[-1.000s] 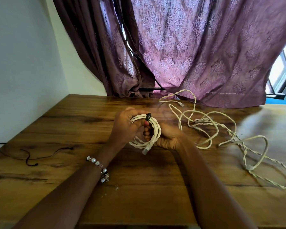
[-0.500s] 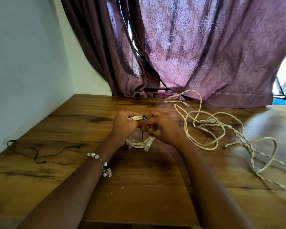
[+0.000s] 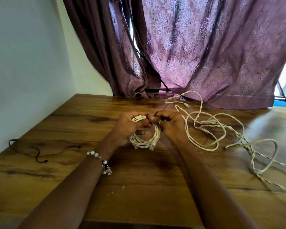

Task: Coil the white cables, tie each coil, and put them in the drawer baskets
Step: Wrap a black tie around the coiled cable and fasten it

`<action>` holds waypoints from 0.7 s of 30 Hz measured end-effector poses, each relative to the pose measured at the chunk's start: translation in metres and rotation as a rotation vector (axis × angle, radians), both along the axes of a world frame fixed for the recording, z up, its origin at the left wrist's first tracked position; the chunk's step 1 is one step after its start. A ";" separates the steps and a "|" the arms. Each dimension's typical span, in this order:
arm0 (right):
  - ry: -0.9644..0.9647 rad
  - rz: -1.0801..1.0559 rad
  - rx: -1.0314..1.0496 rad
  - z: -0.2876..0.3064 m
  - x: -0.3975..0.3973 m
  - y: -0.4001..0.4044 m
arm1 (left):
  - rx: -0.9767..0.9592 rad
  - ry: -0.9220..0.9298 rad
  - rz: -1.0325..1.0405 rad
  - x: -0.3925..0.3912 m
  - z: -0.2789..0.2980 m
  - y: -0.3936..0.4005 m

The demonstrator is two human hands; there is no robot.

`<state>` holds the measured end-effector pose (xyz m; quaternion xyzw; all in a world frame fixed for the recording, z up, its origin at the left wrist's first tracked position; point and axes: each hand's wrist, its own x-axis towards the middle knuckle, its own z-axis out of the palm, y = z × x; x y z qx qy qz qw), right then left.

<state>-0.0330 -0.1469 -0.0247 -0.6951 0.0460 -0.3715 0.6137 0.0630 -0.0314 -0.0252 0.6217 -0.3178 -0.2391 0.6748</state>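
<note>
left hand (image 3: 128, 128) grips coil (image 3: 147, 139) | right hand (image 3: 170, 124) pinches black tie (image 3: 153, 115), mostly hidden | loose cables (image 3: 221, 129) cut off right

Both forearms reached forward, meeting mid-table. Left hand (image 3: 128, 128) was curled tight, thumb across the front; right hand (image 3: 169, 123) pinched with fingertips, ring showing, knuckles up.

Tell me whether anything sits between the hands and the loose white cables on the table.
Nothing visible does. Both the left hand and right hand hold the coil; bare table separates them from the loose cables.
</note>
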 end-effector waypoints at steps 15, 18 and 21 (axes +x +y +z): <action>-0.058 -0.010 0.181 -0.004 0.005 0.010 | -0.069 -0.263 0.242 -0.008 -0.001 -0.006; -0.058 -0.006 0.226 -0.003 0.006 0.012 | -0.069 -0.299 0.290 -0.006 -0.004 -0.006; -0.054 -0.068 0.328 0.000 0.005 0.010 | -0.049 -0.365 0.334 -0.005 -0.008 -0.008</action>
